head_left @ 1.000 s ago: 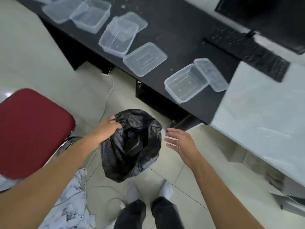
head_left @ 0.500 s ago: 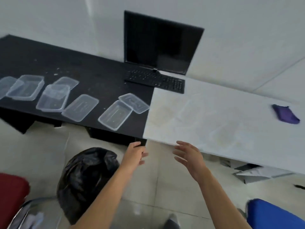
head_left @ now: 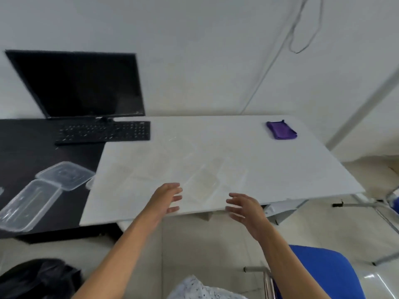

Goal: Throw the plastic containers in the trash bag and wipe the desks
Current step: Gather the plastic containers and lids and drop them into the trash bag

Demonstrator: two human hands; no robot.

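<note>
Sitting clear on the white counter (head_left: pixel 269 165), a faint container (head_left: pixel 203 183) lies between both hands; left hand (head_left: pixel 166 198) and right hand (head_left: pixel 245 209) hover, fingers spread, empty. Two more containers (head_left: pixel 43 190) on the black counter (head_left: pixel 43 152). No writing readable.

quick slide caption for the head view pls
Both empty hands, left hand and right hand, reach toward a clear container on the white desk.
</note>
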